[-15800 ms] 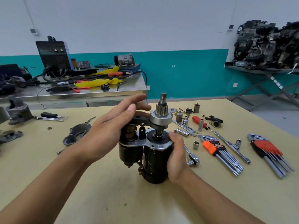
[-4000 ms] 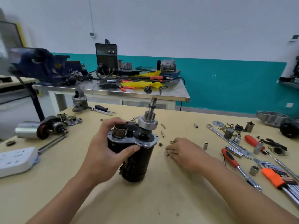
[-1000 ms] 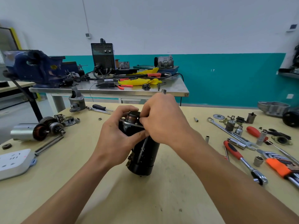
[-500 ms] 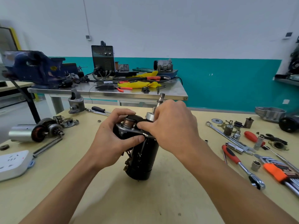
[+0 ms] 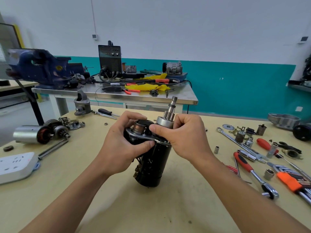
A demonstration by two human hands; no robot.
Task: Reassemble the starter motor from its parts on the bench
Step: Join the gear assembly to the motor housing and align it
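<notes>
A white wall with a teal band along its lower half backs the workshop, and in front of it runs a steel table carrying a black welder, a blue vise and yellow rags. Nearer stands the pale wooden bench, and at its middle the starter motor stands on end, black body down, tilted a little toward one o'clock. Its pinion shaft pokes up out of a silver collar at the top, with a copper-coloured plunger end just beside that at nine o'clock. The person's left hand is wrapped round the upper body of the motor, thumb laid across the front below the metal plate, fingers curled over the top beside the plunger. The right hand comes in from three o'clock and pinches the silver collar, thumb tip on its near-left edge and fingers curled behind it; whether some small part sits under those fingers I cannot tell. Out at nine o'clock from the motor lie an armature in its silver housing and, nearer the front edge, a white power strip. At three o'clock the bench is strewn with tools: a red-handled ratchet, a loose socket, a long spanner and, toward four o'clock, an orange-holdered set of hex keys. A grey cast housing sits at eleven o'clock.
</notes>
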